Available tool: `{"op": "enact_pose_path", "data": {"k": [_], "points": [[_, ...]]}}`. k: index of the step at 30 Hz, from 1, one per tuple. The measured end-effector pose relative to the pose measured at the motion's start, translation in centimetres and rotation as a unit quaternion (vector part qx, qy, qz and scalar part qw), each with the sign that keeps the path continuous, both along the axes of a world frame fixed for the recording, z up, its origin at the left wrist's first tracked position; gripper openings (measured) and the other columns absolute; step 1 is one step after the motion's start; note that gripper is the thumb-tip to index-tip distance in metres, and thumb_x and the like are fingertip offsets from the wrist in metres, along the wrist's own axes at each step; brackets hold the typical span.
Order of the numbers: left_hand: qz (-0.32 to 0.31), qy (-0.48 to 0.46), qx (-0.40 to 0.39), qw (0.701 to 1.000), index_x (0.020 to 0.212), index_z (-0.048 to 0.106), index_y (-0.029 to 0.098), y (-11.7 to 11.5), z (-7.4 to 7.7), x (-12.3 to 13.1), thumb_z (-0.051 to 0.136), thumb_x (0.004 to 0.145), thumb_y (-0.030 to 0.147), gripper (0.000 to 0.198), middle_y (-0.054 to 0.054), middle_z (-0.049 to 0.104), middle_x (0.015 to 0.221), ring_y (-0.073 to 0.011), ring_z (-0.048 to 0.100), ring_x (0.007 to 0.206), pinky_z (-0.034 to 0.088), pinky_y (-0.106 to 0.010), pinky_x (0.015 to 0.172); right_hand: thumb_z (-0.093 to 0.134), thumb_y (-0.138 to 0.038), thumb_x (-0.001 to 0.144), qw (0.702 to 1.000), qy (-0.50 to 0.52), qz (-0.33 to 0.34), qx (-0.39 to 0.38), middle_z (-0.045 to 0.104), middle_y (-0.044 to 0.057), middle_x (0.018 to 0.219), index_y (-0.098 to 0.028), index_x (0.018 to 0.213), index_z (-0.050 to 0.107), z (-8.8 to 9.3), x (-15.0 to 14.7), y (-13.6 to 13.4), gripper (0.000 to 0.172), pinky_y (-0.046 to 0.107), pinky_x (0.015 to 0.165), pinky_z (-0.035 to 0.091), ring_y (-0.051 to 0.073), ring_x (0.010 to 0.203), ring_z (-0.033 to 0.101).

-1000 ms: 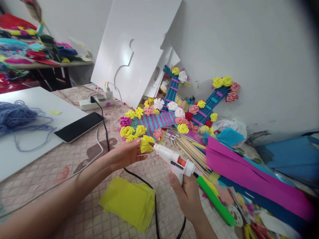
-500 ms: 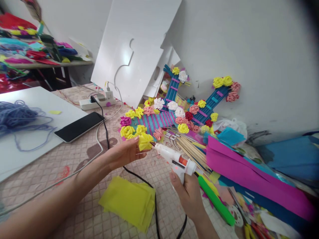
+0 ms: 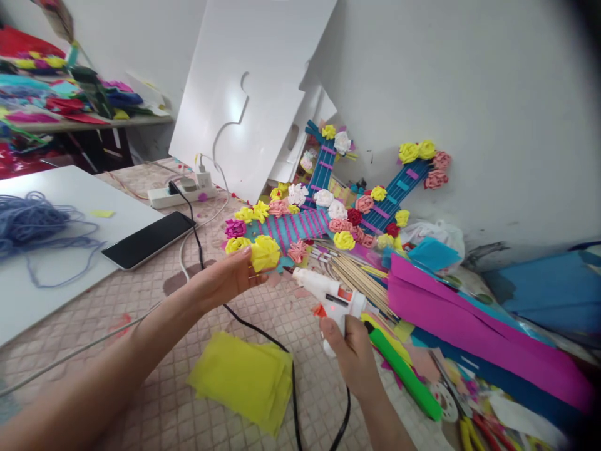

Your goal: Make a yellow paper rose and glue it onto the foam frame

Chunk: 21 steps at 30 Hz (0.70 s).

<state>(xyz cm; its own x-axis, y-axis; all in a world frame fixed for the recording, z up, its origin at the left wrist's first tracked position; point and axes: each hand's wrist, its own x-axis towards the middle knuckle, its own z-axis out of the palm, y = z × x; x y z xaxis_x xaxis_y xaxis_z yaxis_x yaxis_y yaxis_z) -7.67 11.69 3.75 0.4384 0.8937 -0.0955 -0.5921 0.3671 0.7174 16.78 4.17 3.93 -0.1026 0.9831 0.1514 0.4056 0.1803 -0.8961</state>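
Observation:
Between the fingers of my left hand (image 3: 230, 275) is a yellow paper flower (image 3: 265, 253). My right hand (image 3: 353, 354) grips a white hot glue gun (image 3: 323, 288) by its handle, its dark nozzle pointing left, a short way from the flower. Behind my hands lies a blue craft piece (image 3: 295, 228) with purple strips, edged with yellow, white, pink and red paper flowers; the held flower hides part of its near edge. Nearer to me, a stack of yellow crepe paper sheets (image 3: 244, 379) rests on the tablecloth, and the gun's black cord runs past it.
At left are a phone (image 3: 150, 239), blue yarn (image 3: 32, 219) on a white board and a power strip (image 3: 164, 197). Wooden sticks (image 3: 359, 282), magenta sheets (image 3: 460, 319), a green cutter-like tool (image 3: 408, 379) and scissors (image 3: 451, 382) crowd the right. A white panel (image 3: 253, 69) leans behind.
My left hand has drawn the yellow flower slightly left, so a gap now separates it from the glue gun's nozzle. The glue gun has stayed nearly in place, its orange trigger now visible.

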Motion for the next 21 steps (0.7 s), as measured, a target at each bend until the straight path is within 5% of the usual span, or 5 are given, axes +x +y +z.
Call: {"op": "enact_pose_path", "data": {"k": [3,6,12,17,21], "points": [[0.045,0.100,0.091,0.990,0.117,0.055,0.019,0.2,0.7,-0.1,0.067,0.079,0.035,0.043,-0.009,0.059,0.117,-0.0211,0.058,0.099,0.047,-0.028,0.078,0.051,-0.050,0.085,0.997,0.042,-0.042,-0.043,0.043,-0.004,0.056,-0.019,0.068,0.049,-1.2,1.0,0.4,0.036,0.022,0.048,0.033,0.010,0.051,0.038],[0.061,0.243,0.202,0.947,0.121,0.053,0.019,0.1,1.7,0.3,0.073,0.073,0.025,0.052,-0.008,0.059,0.111,-0.0215,0.055,0.098,0.044,-0.030,0.081,0.050,-0.053,0.084,0.994,0.063,-0.064,-0.058,0.043,-0.004,0.056,-0.019,0.065,0.046,-2.6,2.0,0.6,0.039,0.023,0.049,0.032,0.010,0.052,0.039],[0.061,0.466,0.413,0.780,0.118,0.059,0.022,1.3,1.7,2.0,0.070,0.069,0.014,0.051,-0.009,0.059,0.112,-0.0310,0.045,0.111,0.024,-0.043,0.103,0.051,-0.053,0.085,0.989,0.092,-0.088,-0.069,0.043,-0.004,0.057,-0.019,0.064,0.046,-4.4,3.4,0.5,0.040,0.023,0.050,0.032,0.010,0.053,0.039],[0.017,0.504,0.526,0.685,0.124,0.055,0.025,3.7,0.0,2.3,0.065,0.071,0.010,0.056,-0.009,0.060,0.113,-0.0305,0.048,0.107,0.026,-0.042,0.100,0.049,-0.053,0.086,0.987,0.109,-0.085,-0.081,0.041,-0.005,0.056,-0.019,0.064,0.044,-4.7,3.9,0.4,0.040,0.023,0.048,0.029,0.009,0.051,0.037],[-0.039,0.581,0.600,0.549,0.134,0.042,0.022,4.5,-0.4,2.0,0.054,0.073,0.001,0.066,-0.010,0.056,0.120,-0.0275,0.047,0.110,0.030,-0.039,0.096,0.049,-0.053,0.086,0.984,0.125,-0.093,-0.084,0.040,-0.005,0.056,-0.020,0.064,0.043,-5.0,4.2,0.5,0.040,0.023,0.047,0.027,0.009,0.050,0.035]]}}
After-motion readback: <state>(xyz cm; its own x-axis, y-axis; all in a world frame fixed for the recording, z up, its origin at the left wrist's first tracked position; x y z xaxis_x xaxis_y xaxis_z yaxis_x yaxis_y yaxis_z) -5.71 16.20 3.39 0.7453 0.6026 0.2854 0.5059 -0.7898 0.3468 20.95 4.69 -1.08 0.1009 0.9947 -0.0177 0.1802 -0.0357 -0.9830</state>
